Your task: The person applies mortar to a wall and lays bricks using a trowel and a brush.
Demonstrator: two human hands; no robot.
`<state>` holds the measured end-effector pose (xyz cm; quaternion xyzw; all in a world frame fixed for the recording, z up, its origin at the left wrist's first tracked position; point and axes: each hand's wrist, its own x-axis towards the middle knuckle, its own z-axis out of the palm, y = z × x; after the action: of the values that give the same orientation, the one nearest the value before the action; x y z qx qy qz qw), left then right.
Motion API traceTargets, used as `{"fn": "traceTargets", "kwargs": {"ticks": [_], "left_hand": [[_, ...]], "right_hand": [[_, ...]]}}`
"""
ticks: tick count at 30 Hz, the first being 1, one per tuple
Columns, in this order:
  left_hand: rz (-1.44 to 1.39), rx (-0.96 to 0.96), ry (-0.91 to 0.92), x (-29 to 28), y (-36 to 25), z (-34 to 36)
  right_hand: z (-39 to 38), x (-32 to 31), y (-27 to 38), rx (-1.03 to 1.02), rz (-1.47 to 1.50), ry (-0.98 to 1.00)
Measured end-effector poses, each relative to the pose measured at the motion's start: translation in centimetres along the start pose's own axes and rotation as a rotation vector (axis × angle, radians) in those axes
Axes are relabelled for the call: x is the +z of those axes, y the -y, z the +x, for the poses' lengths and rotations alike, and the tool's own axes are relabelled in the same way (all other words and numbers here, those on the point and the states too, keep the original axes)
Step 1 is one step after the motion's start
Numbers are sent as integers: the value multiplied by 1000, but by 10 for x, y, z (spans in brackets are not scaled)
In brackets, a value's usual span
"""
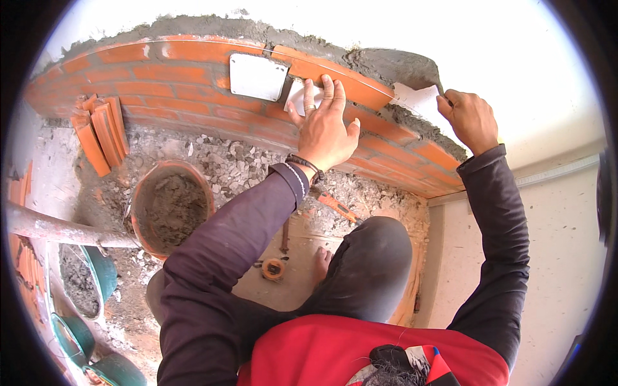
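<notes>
My left hand (pixel 325 125) reaches up to the brick-faced wall (pixel 174 72), fingers spread and holding nothing. Its fingertips lie at the lower edge of an orange brick strip (pixel 351 82), over a small white plate (pixel 297 96). To the right, my right hand (pixel 472 119) is closed around the handle of a trowel (pixel 418 69), the handle mostly hidden in the fist. The blade, grey with mortar, lies against the wall just above the brick strip. A thin taut string runs along the top brick row. Wet mortar (pixel 244 29) covers the wall above the bricks.
A larger white cover plate (pixel 257 77) sits left of my hand. Below are a bucket of mortar (pixel 172 209), stacked brick strips (pixel 102 132), an orange-handled tool (pixel 338 207) and a tape roll (pixel 273 269). Green buckets (pixel 100 273) and a pole (pixel 71 228) are at left. Rubble covers the floor.
</notes>
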<state>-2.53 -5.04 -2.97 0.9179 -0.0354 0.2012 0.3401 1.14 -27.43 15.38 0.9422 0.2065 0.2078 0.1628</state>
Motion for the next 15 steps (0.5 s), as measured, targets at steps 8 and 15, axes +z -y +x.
{"fn": "traceTargets", "kwargs": {"ticks": [8, 15], "left_hand": [[11, -1, -5, -1, 3, 0], [4, -20, 16, -2, -1, 1]], "right_hand": [[-6, -19, 17, 20, 88, -25], [1, -8, 30, 44, 41, 69]]}}
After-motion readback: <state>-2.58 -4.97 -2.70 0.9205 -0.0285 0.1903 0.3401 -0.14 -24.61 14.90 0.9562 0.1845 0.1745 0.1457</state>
